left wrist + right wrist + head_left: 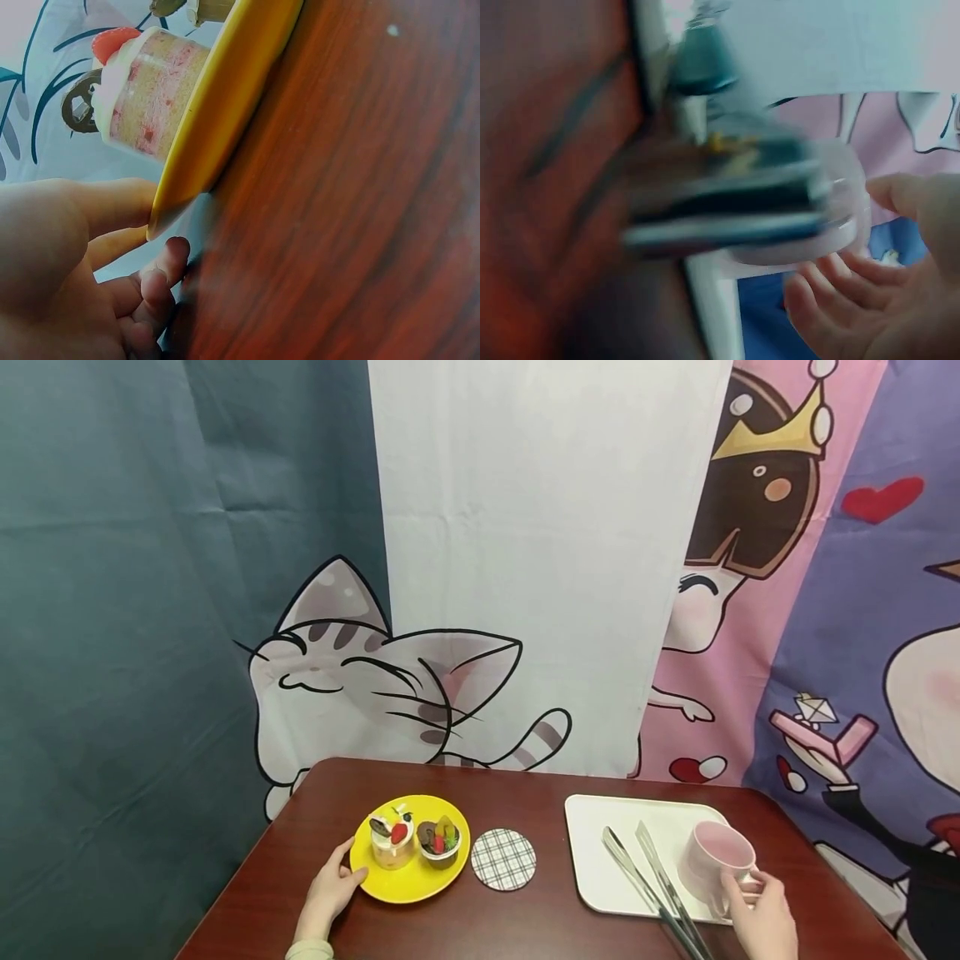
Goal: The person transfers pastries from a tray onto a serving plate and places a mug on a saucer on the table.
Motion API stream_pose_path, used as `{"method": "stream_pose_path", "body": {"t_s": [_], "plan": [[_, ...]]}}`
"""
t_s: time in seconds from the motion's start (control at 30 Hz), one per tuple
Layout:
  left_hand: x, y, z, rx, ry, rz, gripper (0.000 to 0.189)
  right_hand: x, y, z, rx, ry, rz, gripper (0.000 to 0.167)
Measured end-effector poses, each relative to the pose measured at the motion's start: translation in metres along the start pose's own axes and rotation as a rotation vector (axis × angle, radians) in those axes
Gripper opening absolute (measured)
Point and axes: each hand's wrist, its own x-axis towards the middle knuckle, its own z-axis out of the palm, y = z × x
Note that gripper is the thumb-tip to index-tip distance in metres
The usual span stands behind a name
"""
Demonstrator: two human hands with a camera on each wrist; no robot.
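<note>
Left hand (330,889): rests on the bench (525,918), thumb on the near-left rim of the yellow plate (408,885), fingers (161,274) loosely curled beneath its edge.
Yellow plate: on the bench's left part, carrying two dessert cups (393,842).
Right hand (761,914): its fingers curl by the pink mug (716,860) at the handle side; whether they grip cannot be told.
Pink mug: upright on the white tray (592,827), right of the metal tongs (652,881).
Plaid coaster (503,859): between plate and tray.
</note>
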Motion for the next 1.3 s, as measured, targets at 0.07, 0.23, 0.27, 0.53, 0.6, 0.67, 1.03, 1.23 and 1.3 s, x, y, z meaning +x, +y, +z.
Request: {"method": "stream_pose_path", "body": {"t_s": [0.07, 0.23, 0.27, 0.53, 0.6, 0.67, 1.03, 1.23, 1.3], "plan": [[0.001, 0.000, 0.000, 0.003, 0.001, 0.001, 0.065, 0.003, 0.008, 0.004, -0.011, -0.054, 0.005, 0.052], [0.003, -0.001, 0.001, 0.001, 0.006, -0.008, 0.065, 0.004, 0.015, 0.013, 0.122, -0.129, -0.008, 0.049], [0.003, -0.001, 0.002, 0.000, 0.006, -0.009, 0.064, 0.003, 0.015, 0.014, 0.169, -0.124, -0.004, 0.047], [0.002, -0.002, 0.007, -0.008, -0.016, -0.023, 0.064, -0.010, -0.005, 0.020, 0.536, -0.075, -0.082, 0.031], [0.002, -0.002, 0.005, -0.008, -0.011, -0.025, 0.064, -0.013, -0.020, 0.024, 0.623, -0.091, -0.129, 0.029], [0.003, -0.002, 0.003, -0.006, -0.006, -0.022, 0.064, -0.016, -0.039, 0.029, 0.669, -0.117, -0.195, 0.024], [0.007, -0.001, 0.004, -0.018, -0.011, -0.020, 0.064, -0.054, -0.117, 0.097, 0.701, -0.364, -0.457, 0.018], [0.005, 0.002, 0.006, -0.028, 0.001, -0.008, 0.064, -0.068, -0.132, 0.136, 0.701, -0.524, -0.324, 0.019], [0.005, 0.002, 0.007, -0.030, 0.002, -0.007, 0.064, -0.068, -0.133, 0.146, 0.680, -0.563, -0.292, 0.019]]}}
